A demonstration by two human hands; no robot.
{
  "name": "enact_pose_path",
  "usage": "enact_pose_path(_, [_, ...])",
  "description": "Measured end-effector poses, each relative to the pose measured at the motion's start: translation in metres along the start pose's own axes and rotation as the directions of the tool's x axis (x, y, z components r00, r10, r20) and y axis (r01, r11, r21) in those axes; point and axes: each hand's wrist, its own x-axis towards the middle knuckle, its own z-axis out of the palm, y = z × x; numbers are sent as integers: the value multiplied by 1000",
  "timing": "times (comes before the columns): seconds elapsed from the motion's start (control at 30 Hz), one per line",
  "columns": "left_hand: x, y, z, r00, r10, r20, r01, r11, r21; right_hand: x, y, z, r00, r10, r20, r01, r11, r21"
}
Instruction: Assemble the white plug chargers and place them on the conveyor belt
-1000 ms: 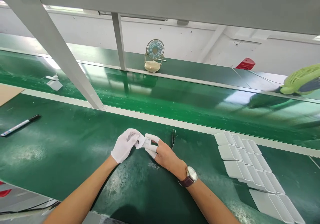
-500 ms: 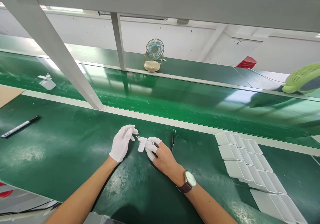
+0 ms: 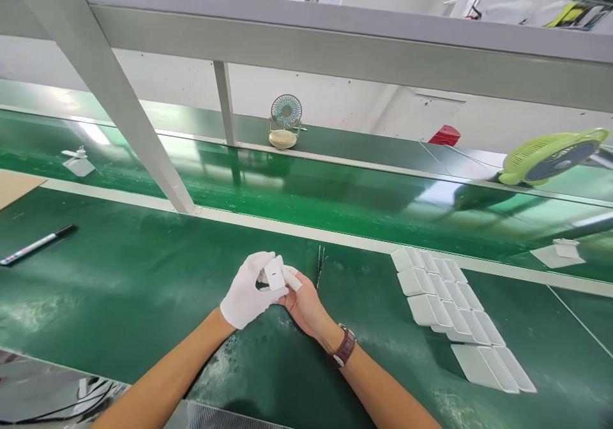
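A small white plastic part (image 3: 274, 274) with a dark slot in its face is held up between both hands over the green bench. My left hand (image 3: 242, 295), in a white glove, closes its thumb and fingers around the part's left and lower sides. From the right, my right hand (image 3: 306, 306), with white covers on its fingers, also grips the part; some fingertips are hidden behind it. A pair of tweezers (image 3: 320, 267) lies on the bench just beyond my right hand.
Rows of white plastic housings (image 3: 438, 311) sit on the right. A marker pen (image 3: 38, 245) lies at left. Behind a pale edge strip, the green conveyor belt (image 3: 297, 196) carries white pieces (image 3: 79, 162). A slanted metal post (image 3: 138, 129) stands left; a small fan (image 3: 286, 113) is beyond.
My left hand has moved right and closed on the white part, which is now turned to show its slotted face. My right hand has rotated. The camera view has tilted up.
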Motion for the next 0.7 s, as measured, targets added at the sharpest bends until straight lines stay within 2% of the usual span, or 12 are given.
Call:
enact_pose_path(0.13, [-2, -4, -2, 999, 53, -2, -53, 998, 24, 0, 3, 1, 1000, 13, 14, -13, 1000, -8])
enact_pose_path(0.27, [-3, -5, -4, 999, 41, -10, -41, 999, -5, 1, 3, 1, 1000, 15, 19, -15, 999, -36])
enact_pose_path(0.4, [0, 0, -6, 993, -114, 11, 114, 984, -136, 0, 4, 2, 999, 8, 36, -5, 996, -87])
enact_pose_path(0.53, [3, 5, -8, 951, -307, 29, 301, 904, -304, 0, 5, 2, 999, 0, 34, 7, 983, -182])
enact_pose_path(0.63, [4, 5, -10, 958, -282, 60, 287, 916, -282, 2, 5, -1, 999, -30, 24, 35, 970, -241])
enact_pose_path(0.7, [4, 5, -10, 965, -250, 76, 261, 934, -244, 4, 3, -4, 995, -102, -9, 95, 952, -290])
